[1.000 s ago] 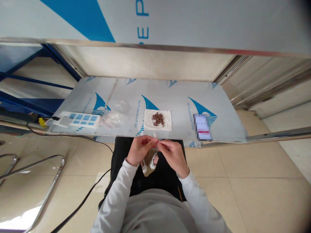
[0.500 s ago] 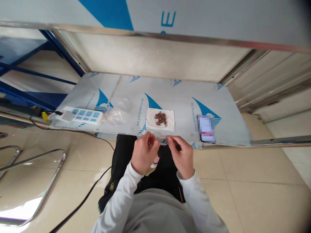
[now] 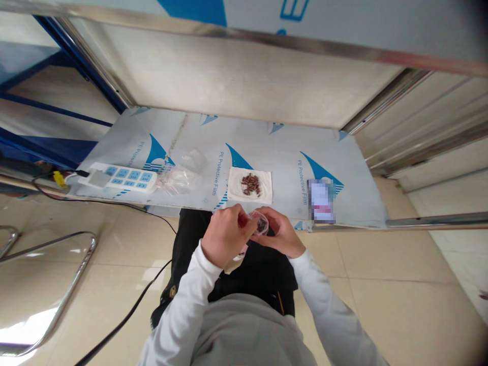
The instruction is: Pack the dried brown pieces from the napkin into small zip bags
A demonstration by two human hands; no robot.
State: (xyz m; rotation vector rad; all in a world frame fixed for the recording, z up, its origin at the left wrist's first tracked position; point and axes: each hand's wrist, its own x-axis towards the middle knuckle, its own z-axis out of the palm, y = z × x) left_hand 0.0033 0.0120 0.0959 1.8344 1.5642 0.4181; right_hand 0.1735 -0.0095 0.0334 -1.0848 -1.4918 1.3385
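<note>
Between my two hands, just off the table's front edge, is a small clear plastic bag (image 3: 261, 224) with its mouth spread into a round opening. My left hand (image 3: 227, 233) pinches the bag's left side with thumb and fingers. Curled around its right side is my right hand (image 3: 281, 233). Something dark shows inside the bag, too small to make out. Beyond my hands a white paper napkin (image 3: 234, 194) lies flat on the table, and a pile of small brown capsule-like pieces (image 3: 250, 185) rests on it.
On the metal table (image 3: 198, 201) a white power strip (image 3: 147, 180) lies at left, beside loose clear plastic bags (image 3: 179, 178). A phone (image 3: 321, 201) lies at right near the front edge. Overhead runs a shelf (image 3: 251, 20). A black cable (image 3: 125, 317) crosses the floor near a metal-framed chair (image 3: 89, 254).
The bag has turned from lying flat between my fingertips to standing with its mouth opened round. My hands have come closer together, and the right one now wraps the bag.
</note>
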